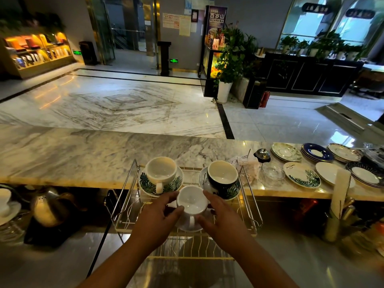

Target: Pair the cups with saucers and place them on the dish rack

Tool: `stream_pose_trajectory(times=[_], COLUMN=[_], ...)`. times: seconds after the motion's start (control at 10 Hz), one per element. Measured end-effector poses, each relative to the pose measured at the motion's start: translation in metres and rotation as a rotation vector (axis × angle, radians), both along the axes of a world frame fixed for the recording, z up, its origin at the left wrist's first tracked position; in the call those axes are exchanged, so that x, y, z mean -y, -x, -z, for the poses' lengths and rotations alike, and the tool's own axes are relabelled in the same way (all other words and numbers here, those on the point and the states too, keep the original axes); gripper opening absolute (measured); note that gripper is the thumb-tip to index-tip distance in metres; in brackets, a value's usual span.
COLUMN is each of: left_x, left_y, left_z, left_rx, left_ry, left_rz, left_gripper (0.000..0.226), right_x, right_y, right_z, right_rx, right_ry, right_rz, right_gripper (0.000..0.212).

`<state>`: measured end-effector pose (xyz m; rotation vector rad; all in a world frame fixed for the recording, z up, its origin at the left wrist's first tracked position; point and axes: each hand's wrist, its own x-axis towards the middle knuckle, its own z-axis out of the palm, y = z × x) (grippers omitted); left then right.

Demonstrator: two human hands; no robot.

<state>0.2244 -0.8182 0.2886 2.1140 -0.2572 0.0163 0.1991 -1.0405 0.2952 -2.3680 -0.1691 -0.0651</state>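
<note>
White cup (192, 201) sat on a saucer (190, 226) mostly hidden by both hands. The left hand (160, 219) and right hand (223, 221) flanked it, fingers loosely spread; actual grip was unclear.

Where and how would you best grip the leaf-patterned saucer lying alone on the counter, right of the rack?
Pinch the near rim of the leaf-patterned saucer, coming from the front. It lies flat and single, its edge raised slightly, while a glass dish and other plates crowd its sides.

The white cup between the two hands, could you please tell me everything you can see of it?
The white cup looks like glossy ceramic, upright and empty, its handle pointing toward the person. It sits on a white saucer on the wire dish rack, nearer than two other paired cups. The left hand and right hand flank it, fingers at its rim.
</note>
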Motion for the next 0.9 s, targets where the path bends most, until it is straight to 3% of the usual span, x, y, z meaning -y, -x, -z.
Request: stream_pose_trajectory(times=[0.7, 0.8, 0.9], left_x=[0.006, 0.005, -0.001], left_y=[0.008, 0.009, 0.024], left_z=[-0.001, -0.006, -0.013], left_rx=[0.044, 0.075, 0.148], left_ry=[0.011, -0.034, -0.145], left_rz=[-0.021, -0.023, -0.005], left_gripper=[0.041, 0.042, 0.056], right_x=[-0.001, -0.002, -0.001], right_y=[0.002, 0.002, 0.015], right_z=[-0.01, -0.014, -0.013], right_rx=[-0.007, 0.023, 0.09], right_ry=[-0.054, -0.021, 0.071], right_rz=[-0.021, 0.01, 0.032], right_gripper=[0.065, 0.066, 0.069])
